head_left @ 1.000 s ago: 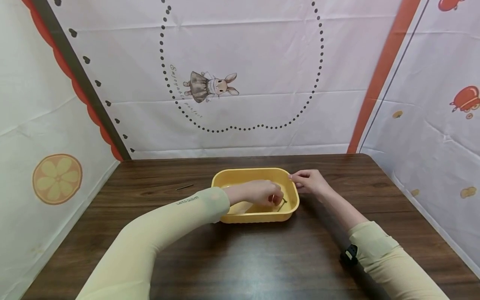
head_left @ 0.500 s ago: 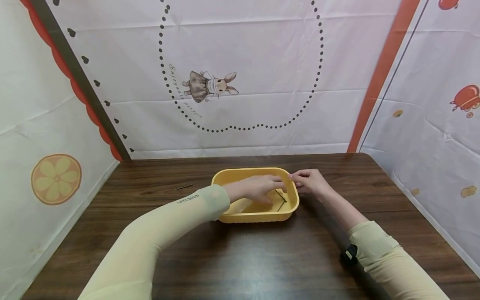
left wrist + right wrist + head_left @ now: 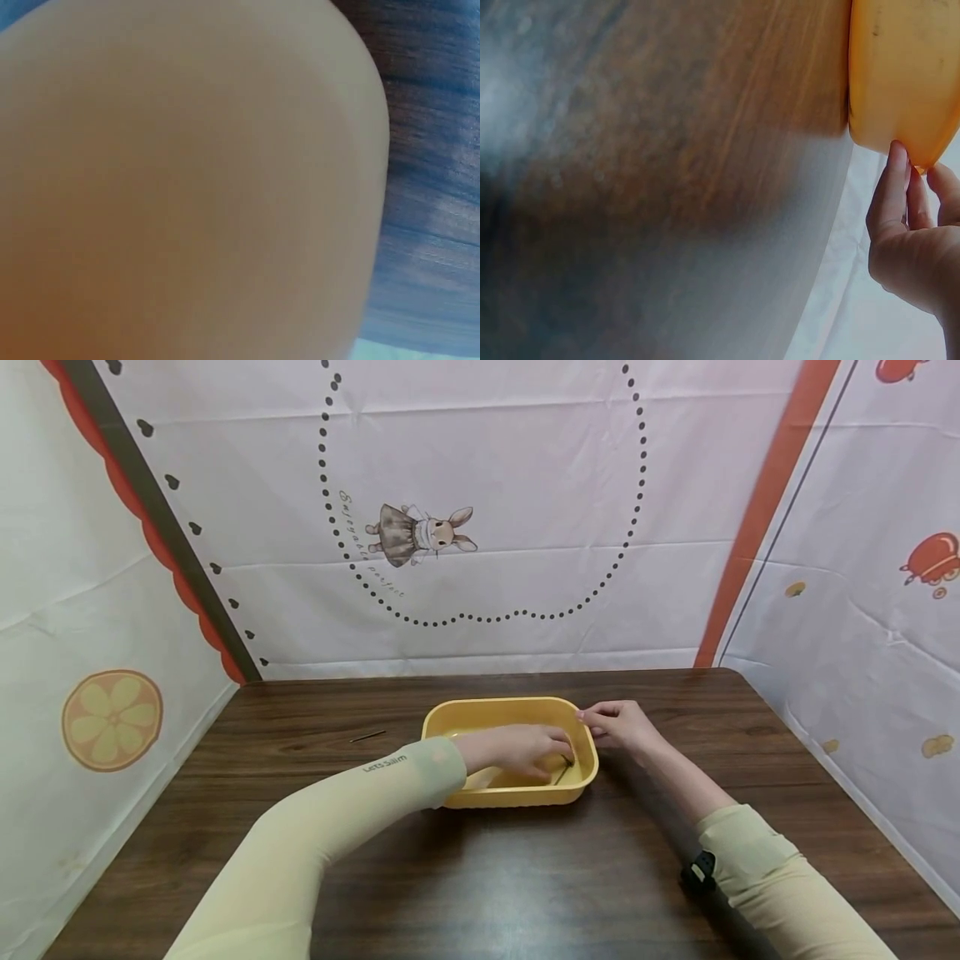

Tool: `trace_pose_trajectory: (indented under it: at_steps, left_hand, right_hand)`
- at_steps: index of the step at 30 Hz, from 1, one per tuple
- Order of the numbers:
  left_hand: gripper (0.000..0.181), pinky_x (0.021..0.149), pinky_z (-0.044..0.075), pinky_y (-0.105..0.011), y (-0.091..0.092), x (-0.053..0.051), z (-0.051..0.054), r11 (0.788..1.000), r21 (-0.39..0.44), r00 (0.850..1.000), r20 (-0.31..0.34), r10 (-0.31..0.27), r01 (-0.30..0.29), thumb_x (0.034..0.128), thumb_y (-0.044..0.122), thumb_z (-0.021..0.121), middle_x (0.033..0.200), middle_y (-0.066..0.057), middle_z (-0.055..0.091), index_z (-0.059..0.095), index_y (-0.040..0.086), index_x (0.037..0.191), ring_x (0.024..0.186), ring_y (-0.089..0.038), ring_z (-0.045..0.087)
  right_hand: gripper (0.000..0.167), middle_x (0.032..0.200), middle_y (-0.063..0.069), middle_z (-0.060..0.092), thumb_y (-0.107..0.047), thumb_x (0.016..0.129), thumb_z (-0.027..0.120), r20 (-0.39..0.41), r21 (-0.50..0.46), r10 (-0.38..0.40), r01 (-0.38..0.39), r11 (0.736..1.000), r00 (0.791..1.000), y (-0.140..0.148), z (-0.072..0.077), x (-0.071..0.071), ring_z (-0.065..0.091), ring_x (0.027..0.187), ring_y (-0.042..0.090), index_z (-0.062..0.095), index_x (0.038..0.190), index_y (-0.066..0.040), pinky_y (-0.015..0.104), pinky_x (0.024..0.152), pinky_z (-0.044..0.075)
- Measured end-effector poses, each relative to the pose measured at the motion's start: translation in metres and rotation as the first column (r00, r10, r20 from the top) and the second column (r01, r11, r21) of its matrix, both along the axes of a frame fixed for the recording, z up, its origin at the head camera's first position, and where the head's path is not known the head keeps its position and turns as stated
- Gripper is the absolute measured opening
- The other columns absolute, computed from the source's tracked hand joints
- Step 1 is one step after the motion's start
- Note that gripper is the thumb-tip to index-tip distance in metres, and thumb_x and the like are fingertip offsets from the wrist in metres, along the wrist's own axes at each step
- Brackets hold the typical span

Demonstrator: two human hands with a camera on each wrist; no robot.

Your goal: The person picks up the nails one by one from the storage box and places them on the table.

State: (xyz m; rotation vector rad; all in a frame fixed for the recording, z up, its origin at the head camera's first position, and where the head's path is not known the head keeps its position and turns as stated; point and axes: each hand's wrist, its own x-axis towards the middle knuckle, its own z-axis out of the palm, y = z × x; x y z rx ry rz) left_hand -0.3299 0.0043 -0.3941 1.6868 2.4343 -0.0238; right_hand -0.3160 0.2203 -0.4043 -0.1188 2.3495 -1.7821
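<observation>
A yellow rectangular plastic bin (image 3: 510,797) with rounded corners stands on the dark wood table. My left hand (image 3: 521,750) reaches down inside it, fingers spread forward and thumb lower, close over thin dark sticks (image 3: 564,770) on the bin's floor. Part of the sticks is hidden by the fingers, and whether they touch cannot be made out. At the bin's right end, my right hand (image 3: 618,723) pinches the rim between thumb and fingers. In the right wrist view these fingertips (image 3: 898,155) meet the bin's wall. Bare skin fills most of the left wrist view.
Another thin dark stick (image 3: 367,737) lies on the table (image 3: 495,877) left of the bin. A printed white cloth (image 3: 510,510) hangs behind the table, with more cloth on both sides. A black band (image 3: 699,870) sits by the right sleeve.
My left hand's curled fingers have opened, lifted a little off the sticks, then lowered over them again. The right hand keeps its place at the rim.
</observation>
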Motion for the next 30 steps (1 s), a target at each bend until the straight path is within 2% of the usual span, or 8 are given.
trace_pose_trajectory:
  at_steps: [2, 6, 9, 14, 20, 24, 30]
  left_hand:
    - [0.038, 0.112, 0.044, -0.027, -0.001, 0.000, -0.001, 1.000, 0.013, 1.000, 0.002, 0.002, -0.002, 0.0917, 0.019, 0.069, 0.134, -0.004, 0.056, 0.062, 0.014, 0.129, 0.122, -0.016, 0.056]
    - [0.026, 0.096, 0.051, -0.022, -0.001, -0.001, -0.001, 0.998, 0.059, 1.000, 0.021, -0.012, 0.011, 0.0899, 0.010, 0.068, 0.115, -0.002, 0.064, 0.071, 0.015, 0.115, 0.103, -0.011, 0.061]
    - [0.016, 0.083, 0.051, -0.016, -0.001, 0.000, 0.000, 0.997, 0.074, 0.998, 0.054, -0.039, 0.035, 0.0897, 0.006, 0.068, 0.101, -0.002, 0.066, 0.072, 0.012, 0.104, 0.090, -0.010, 0.060]
    - [0.007, 0.077, 0.047, -0.012, -0.002, 0.004, 0.003, 0.995, 0.076, 0.994, 0.087, -0.065, 0.058, 0.0901, 0.004, 0.069, 0.090, -0.001, 0.064, 0.071, 0.009, 0.096, 0.084, -0.009, 0.058]
    - [0.010, 0.073, 0.046, -0.014, -0.007, 0.009, 0.003, 0.997, 0.073, 0.998, 0.055, -0.038, 0.034, 0.0868, 0.000, 0.068, 0.084, -0.001, 0.063, 0.070, 0.007, 0.092, 0.079, -0.009, 0.055]
    - [0.003, 0.066, 0.043, -0.014, -0.009, 0.013, 0.003, 0.998, 0.056, 1.000, 0.020, 0.001, -0.002, 0.0877, 0.005, 0.070, 0.078, 0.002, 0.061, 0.069, 0.008, 0.088, 0.073, -0.007, 0.051]
    - [0.010, 0.059, 0.036, -0.014, -0.010, 0.017, 0.002, 0.999, 0.024, 0.999, -0.029, 0.046, -0.045, 0.0880, 0.010, 0.071, 0.070, 0.007, 0.053, 0.067, 0.010, 0.080, 0.067, -0.006, 0.046]
  right_hand:
    - [0.037, 0.089, -0.005, 0.074, -0.017, 0.097, 0.062, 0.001, -0.002, -0.001, 0.001, 1.000, 1.000, 0.000, 0.000, 0.000, 0.069, 0.076, 0.005, 0.063, 0.117, 0.014, 0.027, 0.073, 0.064]
    - [0.038, 0.088, -0.005, 0.074, -0.019, 0.097, 0.063, -0.001, 0.006, -0.003, 0.003, 1.000, 1.000, -0.001, 0.000, 0.000, 0.069, 0.076, 0.005, 0.063, 0.117, 0.014, 0.027, 0.073, 0.064]
    - [0.041, 0.088, -0.003, 0.074, -0.022, 0.097, 0.064, -0.006, 0.019, -0.003, 0.003, 1.000, 1.000, -0.001, 0.000, 0.000, 0.069, 0.076, 0.006, 0.063, 0.117, 0.013, 0.028, 0.074, 0.064]
    - [0.042, 0.087, -0.003, 0.074, -0.023, 0.096, 0.065, -0.007, 0.025, -0.010, 0.010, 1.000, 1.000, -0.001, 0.000, 0.001, 0.070, 0.076, 0.006, 0.063, 0.117, 0.013, 0.028, 0.074, 0.064]
    - [0.040, 0.082, -0.005, 0.073, -0.022, 0.096, 0.065, -0.009, 0.028, -0.026, 0.026, 0.999, 1.000, -0.001, -0.001, 0.001, 0.069, 0.074, 0.006, 0.064, 0.115, 0.013, 0.027, 0.072, 0.064]
    - [0.039, 0.081, -0.005, 0.072, -0.022, 0.095, 0.066, -0.011, 0.032, -0.031, 0.031, 0.999, 0.999, -0.002, -0.001, 0.001, 0.068, 0.074, 0.006, 0.065, 0.114, 0.012, 0.026, 0.071, 0.063]
    - [0.038, 0.081, -0.005, 0.072, -0.021, 0.095, 0.066, -0.010, 0.021, -0.030, 0.030, 0.999, 1.000, -0.002, -0.001, 0.001, 0.069, 0.074, 0.006, 0.065, 0.113, 0.013, 0.027, 0.072, 0.063]
